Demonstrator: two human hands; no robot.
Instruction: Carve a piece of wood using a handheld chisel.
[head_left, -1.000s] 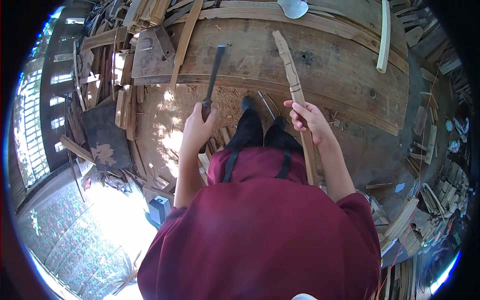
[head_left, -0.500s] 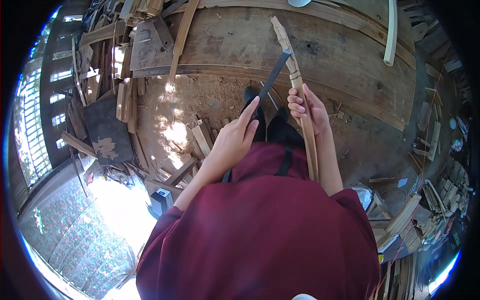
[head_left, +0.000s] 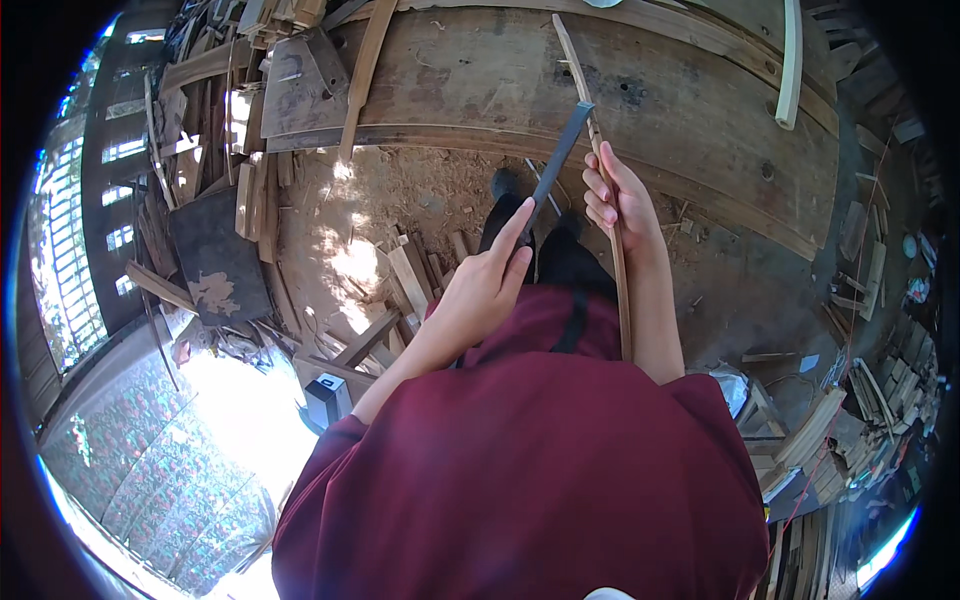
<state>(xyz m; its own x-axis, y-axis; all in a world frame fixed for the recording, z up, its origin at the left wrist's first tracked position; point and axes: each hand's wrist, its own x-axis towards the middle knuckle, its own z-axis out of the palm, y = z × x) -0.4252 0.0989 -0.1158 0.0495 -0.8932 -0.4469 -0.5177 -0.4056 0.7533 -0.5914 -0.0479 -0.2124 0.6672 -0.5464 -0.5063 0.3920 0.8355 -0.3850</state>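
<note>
In my right hand (head_left: 626, 200) is a long, thin wooden strip (head_left: 622, 285), fingers wrapped round its middle. The strip's near end rests against my maroon shirt, and its pale, rough far end reaches over the bench (head_left: 480, 70). My left hand (head_left: 482, 292) grips a long, flat, dark-grey metal blade (head_left: 560, 158) with a squared tip, the index finger stretched along it. That tip meets or overlaps the strip just beyond my right hand; I cannot tell whether they touch. The blade's handle is hidden in my palm.
Scrap boards (head_left: 410, 275) and wood chips lie on the dirt floor by my feet. A wooden board (head_left: 366, 80) sticks out over the bench's left part. Leftward is a dark panel (head_left: 222, 265); stacked offcuts (head_left: 890, 395) fill the right side. A pale strip (head_left: 790, 70) hangs over the bench's right.
The wooden strip has turned, so a narrower side shows, and its far end has moved farther out. My left hand and the blade have shifted slightly to the right.
</note>
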